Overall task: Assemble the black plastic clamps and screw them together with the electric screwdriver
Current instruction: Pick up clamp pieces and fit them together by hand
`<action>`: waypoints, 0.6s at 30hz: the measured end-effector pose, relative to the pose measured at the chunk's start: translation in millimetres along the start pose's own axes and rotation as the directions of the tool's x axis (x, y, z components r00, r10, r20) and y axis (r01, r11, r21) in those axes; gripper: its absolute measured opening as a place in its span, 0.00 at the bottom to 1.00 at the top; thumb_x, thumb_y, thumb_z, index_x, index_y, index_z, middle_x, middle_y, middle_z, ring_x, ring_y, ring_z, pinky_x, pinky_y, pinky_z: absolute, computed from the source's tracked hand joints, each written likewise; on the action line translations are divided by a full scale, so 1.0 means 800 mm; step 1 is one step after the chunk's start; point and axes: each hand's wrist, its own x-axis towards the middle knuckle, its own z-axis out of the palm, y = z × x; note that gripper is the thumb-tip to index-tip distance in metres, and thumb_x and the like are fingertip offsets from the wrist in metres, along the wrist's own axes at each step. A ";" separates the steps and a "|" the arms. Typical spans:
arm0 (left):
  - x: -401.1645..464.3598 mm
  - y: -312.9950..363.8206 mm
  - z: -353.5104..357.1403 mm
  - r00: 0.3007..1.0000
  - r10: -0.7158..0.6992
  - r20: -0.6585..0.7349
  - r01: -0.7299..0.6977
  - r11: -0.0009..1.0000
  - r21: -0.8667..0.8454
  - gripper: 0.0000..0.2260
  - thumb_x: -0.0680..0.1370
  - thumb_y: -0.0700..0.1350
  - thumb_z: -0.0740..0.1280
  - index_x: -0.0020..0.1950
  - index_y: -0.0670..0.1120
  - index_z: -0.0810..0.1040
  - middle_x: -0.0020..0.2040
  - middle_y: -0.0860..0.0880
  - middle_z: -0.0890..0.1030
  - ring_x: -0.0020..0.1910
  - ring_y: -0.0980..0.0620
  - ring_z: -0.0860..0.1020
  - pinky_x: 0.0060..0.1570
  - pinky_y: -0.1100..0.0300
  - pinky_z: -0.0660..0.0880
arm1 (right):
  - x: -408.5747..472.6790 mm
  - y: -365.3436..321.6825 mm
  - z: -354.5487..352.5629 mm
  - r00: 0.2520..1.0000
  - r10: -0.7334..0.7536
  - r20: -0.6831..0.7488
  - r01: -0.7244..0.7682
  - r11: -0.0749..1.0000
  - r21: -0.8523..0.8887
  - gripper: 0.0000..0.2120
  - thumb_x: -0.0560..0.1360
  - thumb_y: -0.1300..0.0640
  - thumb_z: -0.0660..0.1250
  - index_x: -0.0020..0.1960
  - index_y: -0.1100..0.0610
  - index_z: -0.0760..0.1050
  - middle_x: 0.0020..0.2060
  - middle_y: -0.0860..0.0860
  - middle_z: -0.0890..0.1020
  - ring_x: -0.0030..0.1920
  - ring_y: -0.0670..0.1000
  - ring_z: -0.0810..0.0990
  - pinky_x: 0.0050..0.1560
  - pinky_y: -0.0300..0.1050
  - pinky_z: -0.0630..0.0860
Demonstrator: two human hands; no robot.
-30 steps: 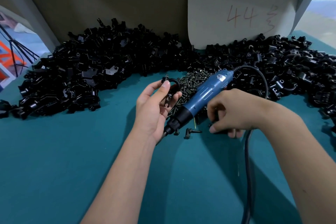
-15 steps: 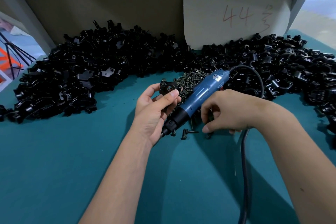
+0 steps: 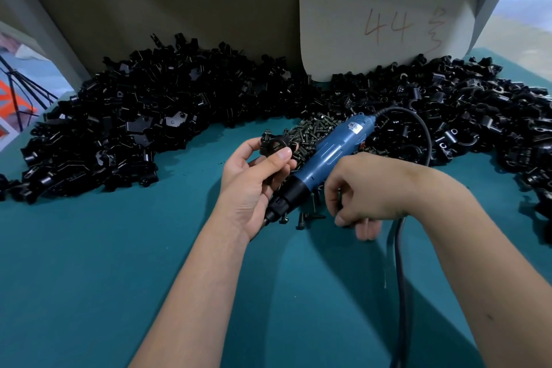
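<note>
My left hand (image 3: 254, 185) holds a black plastic clamp (image 3: 276, 143) between thumb and fingers, raised above the teal table. The blue electric screwdriver (image 3: 325, 155) lies slanted on the table between my hands, its black tip (image 3: 276, 209) beside my left palm. My right hand (image 3: 361, 191) hovers low over loose dark screws (image 3: 307, 216) just right of the tool, fingers curled down; what they pinch is hidden. A heap of small screws (image 3: 313, 128) sits behind the screwdriver.
Large piles of black clamp parts lie at the left (image 3: 125, 122) and right (image 3: 478, 110) back of the table. A white board marked 44 (image 3: 385, 18) leans on the back wall. The screwdriver's cable (image 3: 400, 278) runs toward me under my right forearm.
My left hand has turned the clamp a little in its fingers. My right hand has dipped lower toward the loose screws. The screwdriver has stayed where it lay.
</note>
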 end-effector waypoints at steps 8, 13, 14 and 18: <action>-0.001 0.000 -0.001 0.997 0.027 0.070 -0.029 0.999 0.029 0.22 0.67 0.39 0.79 0.58 0.43 0.77 0.43 0.47 0.85 0.40 0.53 0.84 0.42 0.65 0.80 | -0.011 -0.011 -0.019 0.847 -0.248 -0.470 0.491 0.703 0.515 0.05 0.82 0.66 0.68 0.48 0.63 0.80 0.40 0.59 0.87 0.41 0.56 0.89 0.31 0.46 0.83; -0.003 -0.001 -0.002 0.990 0.030 0.138 -0.031 0.999 0.005 0.14 0.70 0.35 0.76 0.53 0.46 0.80 0.41 0.47 0.84 0.38 0.51 0.84 0.42 0.63 0.81 | 0.005 -0.006 -0.014 0.709 -0.190 -0.679 0.512 0.801 0.311 0.07 0.82 0.60 0.69 0.58 0.53 0.84 0.35 0.56 0.83 0.26 0.52 0.79 0.29 0.42 0.79; -0.003 0.000 -0.002 0.989 0.032 0.147 -0.033 0.999 0.006 0.13 0.70 0.35 0.76 0.52 0.47 0.81 0.41 0.47 0.84 0.38 0.51 0.84 0.42 0.62 0.81 | 0.008 -0.006 -0.011 0.712 -0.188 -0.676 0.498 0.814 0.299 0.07 0.82 0.58 0.71 0.59 0.52 0.82 0.34 0.55 0.83 0.25 0.54 0.78 0.27 0.42 0.77; -0.003 0.000 -0.001 0.983 0.033 0.180 -0.037 0.999 0.020 0.12 0.71 0.35 0.77 0.49 0.49 0.83 0.41 0.47 0.84 0.38 0.51 0.84 0.41 0.62 0.81 | 0.016 -0.007 -0.004 0.653 -0.150 -0.742 0.541 0.779 0.318 0.06 0.80 0.55 0.74 0.44 0.54 0.81 0.31 0.53 0.83 0.23 0.53 0.76 0.23 0.42 0.73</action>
